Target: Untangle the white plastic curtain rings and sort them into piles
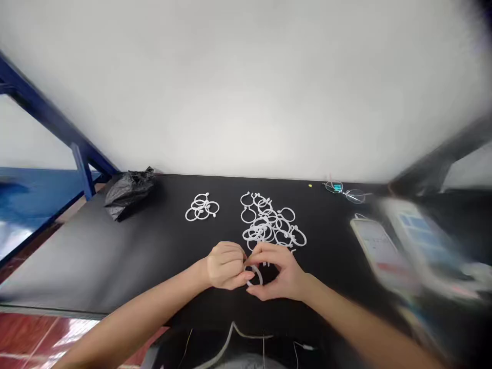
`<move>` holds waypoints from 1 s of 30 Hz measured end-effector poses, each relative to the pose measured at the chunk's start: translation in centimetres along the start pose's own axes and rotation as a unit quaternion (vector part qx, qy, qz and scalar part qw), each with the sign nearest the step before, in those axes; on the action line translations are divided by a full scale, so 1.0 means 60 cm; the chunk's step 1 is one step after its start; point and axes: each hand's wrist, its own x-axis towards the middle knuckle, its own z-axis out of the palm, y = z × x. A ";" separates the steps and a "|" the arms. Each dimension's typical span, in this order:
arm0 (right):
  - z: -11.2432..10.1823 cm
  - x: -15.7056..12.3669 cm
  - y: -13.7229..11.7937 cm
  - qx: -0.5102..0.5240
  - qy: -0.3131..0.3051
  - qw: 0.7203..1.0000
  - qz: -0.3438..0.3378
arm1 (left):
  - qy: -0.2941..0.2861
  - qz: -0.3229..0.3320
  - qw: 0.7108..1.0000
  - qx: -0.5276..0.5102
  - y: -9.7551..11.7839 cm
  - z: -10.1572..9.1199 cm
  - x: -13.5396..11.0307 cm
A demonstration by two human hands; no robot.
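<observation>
Between my two hands is a white plastic ring (259, 277), low over the front of the black table. My left hand (227, 266) is closed, with fingers curled and the thumb against the ring's left side. My right hand (280, 271) grips the same ring from the right, finger and thumb bent around it. Fingers hide part of the ring. Just beyond my hands lies a loose pile of white rings (269, 220), each with a small knob or tab. Farther left is a smaller group of similar rings (202, 207).
A crumpled black plastic bag (129, 192) lies at the table's back left. Eyeglasses (344, 192), a phone (376, 248) and a blurred device with a screen (426, 246) are on the right. White cables (226, 343) hang at the front edge. A white wall rises behind.
</observation>
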 end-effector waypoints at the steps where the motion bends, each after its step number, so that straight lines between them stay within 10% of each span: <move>1: -0.001 0.001 -0.001 0.001 -0.003 1.000 -0.002 | -0.002 0.004 1.000 0.001 0.000 0.000 0.001; 13: 0.002 0.002 -0.003 0.001 -0.023 0.999 -0.030 | -0.015 0.018 1.000 -0.014 -0.006 -0.003 -0.011; 30: 0.003 0.000 -0.009 -0.030 0.205 0.978 0.004 | -0.068 -0.245 0.961 -0.111 -0.013 0.011 -0.030</move>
